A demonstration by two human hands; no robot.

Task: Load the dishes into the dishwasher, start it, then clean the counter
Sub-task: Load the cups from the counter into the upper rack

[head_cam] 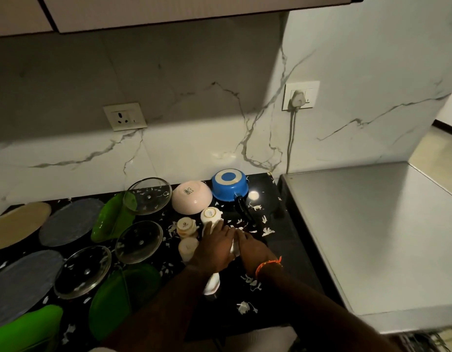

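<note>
Head view: both hands meet mid-counter, left hand (216, 246) and right hand (253, 246) each in a grip on a white cloth (234, 247). At ten o'clock, small cream upturned cups (186, 226) stand touching-close; a careless sweep could topple them off the black speckled counter (283, 240).

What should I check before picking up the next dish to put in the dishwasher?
1. Hands free: not ok. Left hand and right hand are both on a white thing; what it is, cannot tell.
2. Cups upside down, so empty: ok.
3. Pink bowl and blue pan upside down: ok.
4. Counter clean: not ok, white scraps everywhere.
5. Dishwasher open: cannot tell.
</note>
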